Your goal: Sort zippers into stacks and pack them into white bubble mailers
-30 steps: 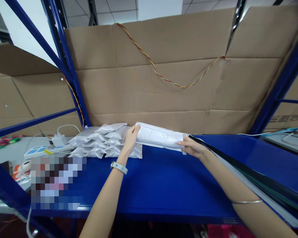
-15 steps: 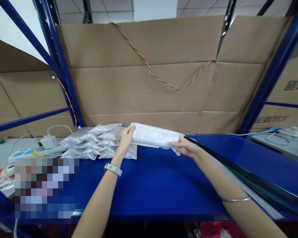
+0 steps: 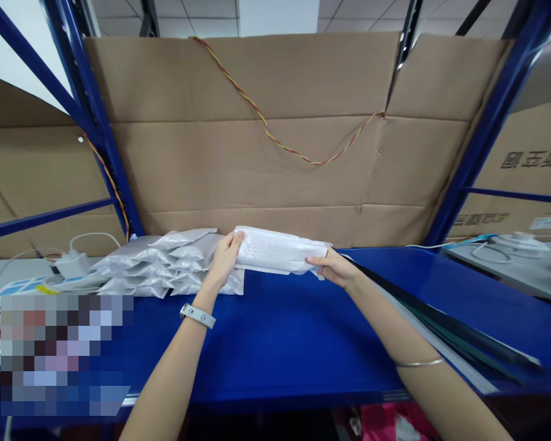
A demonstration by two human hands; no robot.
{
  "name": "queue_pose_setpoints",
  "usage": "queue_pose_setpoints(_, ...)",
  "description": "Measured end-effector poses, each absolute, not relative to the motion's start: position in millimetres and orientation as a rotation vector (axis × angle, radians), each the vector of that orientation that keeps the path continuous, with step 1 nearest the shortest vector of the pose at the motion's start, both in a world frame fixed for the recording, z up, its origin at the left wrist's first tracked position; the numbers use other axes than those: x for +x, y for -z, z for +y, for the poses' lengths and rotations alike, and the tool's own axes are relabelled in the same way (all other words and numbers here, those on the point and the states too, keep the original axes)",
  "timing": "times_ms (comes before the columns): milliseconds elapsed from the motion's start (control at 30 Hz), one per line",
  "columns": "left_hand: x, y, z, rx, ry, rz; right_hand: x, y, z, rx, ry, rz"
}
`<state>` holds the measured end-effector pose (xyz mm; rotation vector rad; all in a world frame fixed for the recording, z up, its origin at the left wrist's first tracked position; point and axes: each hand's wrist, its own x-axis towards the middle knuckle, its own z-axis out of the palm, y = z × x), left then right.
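The left hand (image 3: 223, 258) is clamped on one end of a white padded envelope (image 3: 280, 250), and the right hand (image 3: 330, 266) is clamped on the other, the hands being kept apart by its length. It is held over the back of the blue surface (image 3: 275, 343), with a pile of silvery plastic mailers (image 3: 160, 266) laid just beside the left hand, before a cardboard sheet (image 3: 239, 159).
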<state>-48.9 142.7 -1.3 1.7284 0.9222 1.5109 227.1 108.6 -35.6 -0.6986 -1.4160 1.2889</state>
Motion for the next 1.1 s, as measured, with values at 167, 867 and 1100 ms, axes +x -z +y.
queue_pose_setpoints(167,-49,2,145,1.775,-1.497,0.934,242,34,115,-0.753,-1.259,-1.411)
queue_pose_setpoints(867,-59,-6,152,1.933,-1.52,1.064,297,27,109,-0.867,-1.195,-1.383)
queue_pose_setpoints(1100,-85,-21,152,1.903,-1.568,1.15,340,40,111,-0.965,-1.098,-1.275)
